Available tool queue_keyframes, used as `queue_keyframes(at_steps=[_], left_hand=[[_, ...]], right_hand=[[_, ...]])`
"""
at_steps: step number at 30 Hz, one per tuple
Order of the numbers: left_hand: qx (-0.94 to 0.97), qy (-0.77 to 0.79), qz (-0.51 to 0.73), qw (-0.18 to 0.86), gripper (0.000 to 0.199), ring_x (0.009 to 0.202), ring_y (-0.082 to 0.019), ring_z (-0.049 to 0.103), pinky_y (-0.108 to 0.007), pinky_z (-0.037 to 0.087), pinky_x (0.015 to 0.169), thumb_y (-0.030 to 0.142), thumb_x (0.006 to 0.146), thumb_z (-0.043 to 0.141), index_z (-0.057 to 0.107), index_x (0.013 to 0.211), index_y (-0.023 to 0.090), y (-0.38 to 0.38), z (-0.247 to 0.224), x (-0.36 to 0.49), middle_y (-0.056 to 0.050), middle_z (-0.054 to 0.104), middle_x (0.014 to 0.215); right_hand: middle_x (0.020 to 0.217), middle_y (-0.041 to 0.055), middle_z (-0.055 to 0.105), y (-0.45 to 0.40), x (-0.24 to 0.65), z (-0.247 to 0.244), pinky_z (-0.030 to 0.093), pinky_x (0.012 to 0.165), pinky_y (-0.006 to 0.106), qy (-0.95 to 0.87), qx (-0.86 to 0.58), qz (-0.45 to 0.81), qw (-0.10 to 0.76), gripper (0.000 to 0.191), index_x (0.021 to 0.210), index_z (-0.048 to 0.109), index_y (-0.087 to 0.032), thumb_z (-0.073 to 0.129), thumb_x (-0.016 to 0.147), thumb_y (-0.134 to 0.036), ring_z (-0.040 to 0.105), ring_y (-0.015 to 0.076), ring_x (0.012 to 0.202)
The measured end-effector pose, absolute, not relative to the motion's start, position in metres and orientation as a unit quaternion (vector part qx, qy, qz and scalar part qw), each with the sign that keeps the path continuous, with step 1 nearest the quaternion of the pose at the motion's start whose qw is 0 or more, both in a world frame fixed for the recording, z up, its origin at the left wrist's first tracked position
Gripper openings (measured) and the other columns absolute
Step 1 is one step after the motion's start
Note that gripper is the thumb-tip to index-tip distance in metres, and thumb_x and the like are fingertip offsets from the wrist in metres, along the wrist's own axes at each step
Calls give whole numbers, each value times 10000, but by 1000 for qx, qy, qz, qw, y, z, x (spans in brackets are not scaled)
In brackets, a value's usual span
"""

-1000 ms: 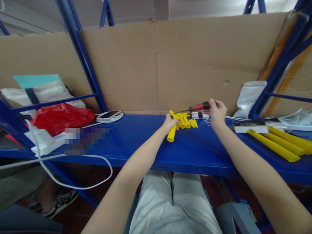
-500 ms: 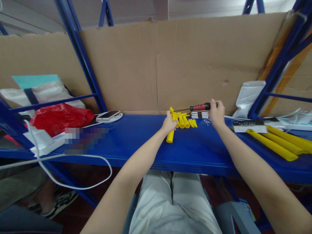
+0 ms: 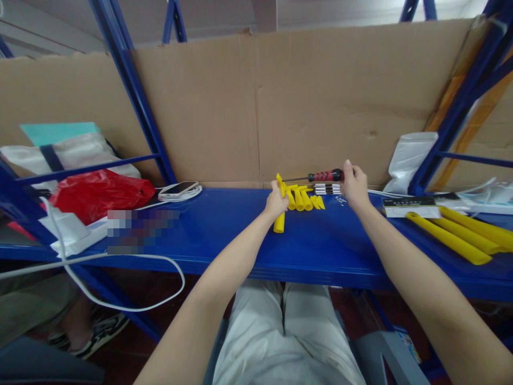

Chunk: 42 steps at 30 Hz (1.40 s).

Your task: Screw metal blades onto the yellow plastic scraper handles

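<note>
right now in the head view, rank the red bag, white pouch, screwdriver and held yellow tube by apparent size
1. Red bag
2. White pouch
3. Screwdriver and held yellow tube: too close to rank; the left hand covers part of the tube.

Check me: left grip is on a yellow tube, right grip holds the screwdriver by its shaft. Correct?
Not quite: the right grip holds the screwdriver by its handle, not its shaft, per the head view. Left grip on a yellow tube stands.
</note>
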<state>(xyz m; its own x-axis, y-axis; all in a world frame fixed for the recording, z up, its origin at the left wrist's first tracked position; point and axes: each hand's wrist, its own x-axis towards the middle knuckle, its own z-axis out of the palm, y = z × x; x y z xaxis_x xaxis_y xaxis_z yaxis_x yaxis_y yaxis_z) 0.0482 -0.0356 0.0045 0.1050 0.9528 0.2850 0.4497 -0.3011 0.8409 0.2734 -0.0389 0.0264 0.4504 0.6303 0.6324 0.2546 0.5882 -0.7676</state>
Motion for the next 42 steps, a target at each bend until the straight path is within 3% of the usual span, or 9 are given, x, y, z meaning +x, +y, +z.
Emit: queue_keyframes(at_steps=[7, 12, 18, 21, 26, 32, 39, 42], left_hand=[[680, 494, 447, 306, 508, 795, -178, 719, -283, 563, 701, 125, 865, 560, 335, 1300, 256, -30, 2, 49, -107, 681, 1174], [664, 470, 470, 343, 732, 1000, -233, 701, -292, 576, 739, 48, 717, 660, 340, 1337, 267, -24, -1, 50, -118, 650, 1258], [658, 456, 470, 372, 809, 1053, -246, 685, -296, 576, 752, 62, 707, 680, 293, 1385, 274, -23, -3, 53, -127, 638, 1287], [652, 458, 479, 369, 803, 1047, -242, 686, -293, 575, 748, 50, 704, 663, 299, 1384, 274, -22, -4, 53, -127, 636, 1283], [651, 458, 481, 366, 786, 978, -218, 696, -284, 572, 738, 24, 694, 635, 314, 1370, 266, -19, -6, 52, -115, 653, 1236], [652, 454, 489, 361, 803, 938, -200, 698, -286, 568, 751, 11, 680, 634, 325, 1376, 266, -17, -8, 51, -107, 661, 1205], [655, 461, 491, 342, 782, 888, -183, 701, -289, 563, 752, 37, 707, 637, 325, 1387, 267, -13, -11, 52, -83, 683, 1139], [657, 467, 492, 330, 767, 870, -181, 703, -299, 562, 760, 53, 712, 648, 335, 1380, 266, -11, -12, 52, -75, 690, 1120]], right_hand=[[441, -103, 361, -45, 261, 32, 247, 335, 243, -457, -449, 195, 743, 508, 723, 421, -263, 686, 727, -696, 338, 98, 336], [463, -90, 367, -48, 264, 32, 289, 353, 258, -480, -446, 170, 736, 525, 736, 441, -255, 662, 744, -731, 373, 106, 361], [481, -96, 366, -43, 266, 31, 263, 334, 244, -469, -421, 187, 753, 469, 747, 442, -252, 701, 752, -643, 349, 90, 348], [505, -81, 422, -44, 264, 30, 282, 337, 243, -464, -435, 187, 749, 455, 753, 452, -249, 675, 765, -645, 382, 96, 359], [483, -89, 371, -42, 269, 28, 361, 381, 269, -473, -442, 170, 743, 524, 744, 462, -248, 654, 742, -736, 403, 107, 386], [482, -96, 411, -42, 263, 31, 307, 351, 253, -450, -450, 201, 745, 409, 780, 469, -248, 704, 766, -583, 393, 105, 354], [442, -103, 373, -50, 259, 33, 257, 333, 248, -469, -460, 184, 731, 486, 762, 441, -248, 686, 760, -669, 365, 101, 327], [435, -119, 363, -50, 258, 35, 240, 323, 239, -455, -449, 198, 743, 464, 795, 422, -256, 716, 754, -612, 349, 99, 310]])
